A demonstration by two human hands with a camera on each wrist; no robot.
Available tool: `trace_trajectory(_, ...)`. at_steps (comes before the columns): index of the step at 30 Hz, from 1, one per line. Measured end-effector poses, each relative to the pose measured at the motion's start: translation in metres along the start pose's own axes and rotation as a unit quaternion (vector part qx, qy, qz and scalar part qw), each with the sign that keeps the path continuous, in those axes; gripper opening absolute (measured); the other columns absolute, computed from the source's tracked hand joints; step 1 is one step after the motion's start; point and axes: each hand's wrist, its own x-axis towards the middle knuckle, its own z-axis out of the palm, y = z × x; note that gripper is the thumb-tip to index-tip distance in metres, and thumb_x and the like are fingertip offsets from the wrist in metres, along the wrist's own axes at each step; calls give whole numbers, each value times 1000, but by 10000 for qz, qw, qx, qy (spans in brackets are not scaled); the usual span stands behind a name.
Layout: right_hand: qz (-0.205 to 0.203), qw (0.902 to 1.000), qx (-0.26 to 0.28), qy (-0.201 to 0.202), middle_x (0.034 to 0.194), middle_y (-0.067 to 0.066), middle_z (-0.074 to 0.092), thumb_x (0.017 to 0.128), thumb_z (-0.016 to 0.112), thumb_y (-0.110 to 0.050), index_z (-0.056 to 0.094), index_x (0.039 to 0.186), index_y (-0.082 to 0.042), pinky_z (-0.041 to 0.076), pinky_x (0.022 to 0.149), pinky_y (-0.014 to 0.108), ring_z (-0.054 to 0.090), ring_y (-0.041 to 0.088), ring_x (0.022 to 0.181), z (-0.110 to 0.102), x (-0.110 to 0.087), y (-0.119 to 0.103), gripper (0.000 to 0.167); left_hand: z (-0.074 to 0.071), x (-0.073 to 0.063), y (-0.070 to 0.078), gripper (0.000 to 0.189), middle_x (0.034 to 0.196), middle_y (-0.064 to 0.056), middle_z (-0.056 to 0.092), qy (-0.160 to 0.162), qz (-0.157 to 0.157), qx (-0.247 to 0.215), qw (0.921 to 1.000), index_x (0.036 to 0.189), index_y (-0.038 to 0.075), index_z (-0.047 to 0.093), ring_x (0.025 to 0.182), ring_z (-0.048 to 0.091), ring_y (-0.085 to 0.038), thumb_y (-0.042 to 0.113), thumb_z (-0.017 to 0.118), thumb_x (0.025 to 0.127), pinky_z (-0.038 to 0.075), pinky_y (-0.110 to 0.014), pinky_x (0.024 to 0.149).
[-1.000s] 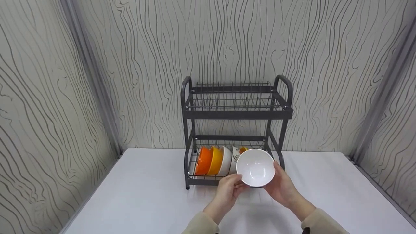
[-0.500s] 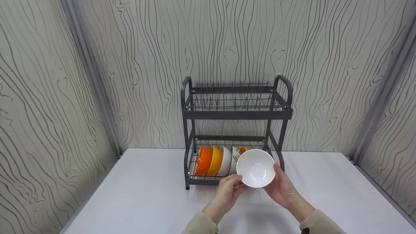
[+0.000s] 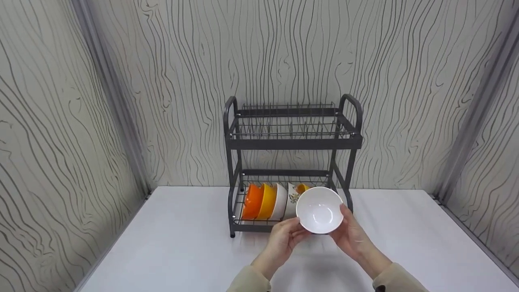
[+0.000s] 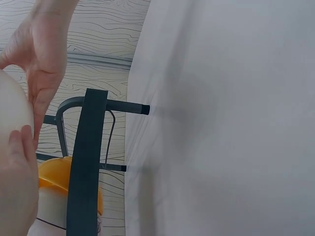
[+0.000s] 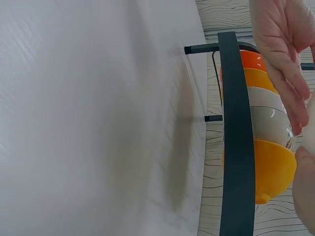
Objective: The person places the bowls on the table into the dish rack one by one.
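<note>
A white bowl [image 3: 319, 211] is raised in front of the rack's lower right part, its glossy inside turned toward the head camera. My left hand [image 3: 284, 240] pinches its lower left rim, thumb at the edge. On the other side my right hand [image 3: 353, 239] grips the bowl, with the thumb on the rim and the fingers behind it. The left wrist view has the bowl's pale outer wall [image 4: 14, 110] between both hands. Behind it, on the rack's lower tier, stand an orange bowl [image 3: 252, 201], a yellow bowl [image 3: 267, 201], a white bowl [image 3: 279, 201] and a flower-patterned bowl [image 3: 291, 199], all tilted on edge.
The dark two-tier dish rack [image 3: 294, 144] stands toward the back of the white table [image 3: 178, 243]. Another yellow bowl [image 5: 273, 169] sits at the row's right end, mostly hidden in the head view. Wood-grain panels [image 3: 194, 101] enclose the table at the back and sides.
Both hands keep their hold on the white bowl, which stays almost in place. The rack and its bowls appear slightly farther left as the head view shifts a little.
</note>
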Motion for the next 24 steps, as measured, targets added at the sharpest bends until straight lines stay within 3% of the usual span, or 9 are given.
trace_trajectory(7,-359,9988,-120,299,106,-10,59,92,41,-50,20,141,-19,50,89,16,62,3,97,-8,4,-9,62,-15,3,1,45,109,-16,67,120,94,50,9999,123,-11,46,95,68,-17,19,54,91,54,-23,85)
trace_trajectory(12,-597,9947,-701,453,105,-15,57,94,39,-48,19,145,-14,48,89,12,59,-1,98,-12,4,-12,64,-22,3,3,44,120,-20,61,325,312,698,9965,125,-9,48,103,65,-21,21,53,92,52,-26,90)
trace_trajectory(16,-862,9846,-1361,674,108,-12,53,96,37,-47,21,143,-7,46,89,9,57,-5,97,-15,5,-17,64,-26,4,3,38,119,-19,62,520,569,1345,9879,122,-6,53,107,62,-24,18,52,93,51,-30,94)
trace_trajectory(19,-975,9745,-1783,949,120,-2,48,95,39,-47,20,142,-2,43,96,12,56,-6,97,-16,6,-20,68,-29,4,3,33,116,-15,65,649,650,1662,9818,120,-3,56,107,62,-24,16,52,93,50,-32,96)
trace_trajectory(24,-1057,9543,-2376,1475,141,19,37,93,46,-47,18,145,-1,33,111,31,49,18,123,-12,9,-21,75,-34,5,3,29,114,-11,66,915,866,2266,9658,118,2,60,109,60,-25,15,51,94,48,-37,98)
